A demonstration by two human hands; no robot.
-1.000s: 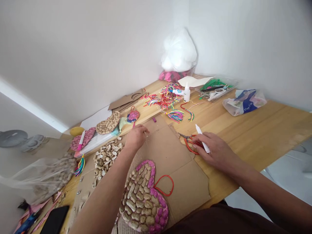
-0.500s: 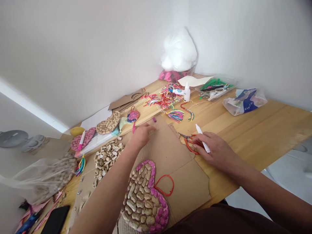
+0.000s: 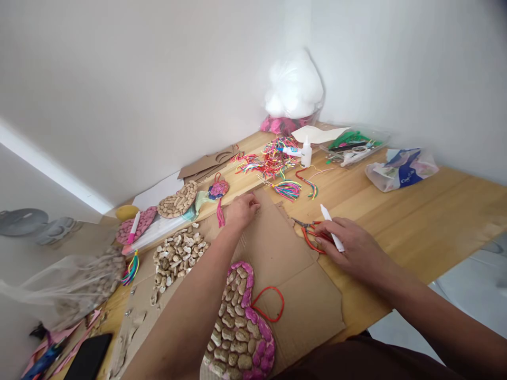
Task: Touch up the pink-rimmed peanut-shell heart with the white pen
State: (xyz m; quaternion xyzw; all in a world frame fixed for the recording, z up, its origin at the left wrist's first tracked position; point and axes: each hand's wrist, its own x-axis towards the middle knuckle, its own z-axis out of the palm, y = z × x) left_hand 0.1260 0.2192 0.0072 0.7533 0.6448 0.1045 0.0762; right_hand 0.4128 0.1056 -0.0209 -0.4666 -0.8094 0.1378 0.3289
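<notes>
My left hand (image 3: 242, 210) reaches to the far edge of a flat cardboard sheet (image 3: 277, 248), fingers curled down on it; whether it holds anything is hidden. My right hand (image 3: 352, 248) holds a white pen (image 3: 328, 221) and rests on red-handled scissors (image 3: 307, 235) at the cardboard's right edge. A heart covered in peanut shells (image 3: 237, 327), partly painted pink, lies on the near cardboard with a red cord loop (image 3: 269, 305) beside it.
Loose peanut shells (image 3: 178, 253) lie left of the cardboard, beside a plastic bag of shells (image 3: 67, 287). Coloured cords (image 3: 273, 158), a glue bottle (image 3: 306, 153) and a tassel (image 3: 289, 189) sit beyond. A plastic tray (image 3: 352, 142) and a bag (image 3: 400, 169) are far right.
My left hand has slid right and farther along the cardboard's far edge, covering the spot where a small purple piece lay. My right hand has stayed on the scissors with the pen.
</notes>
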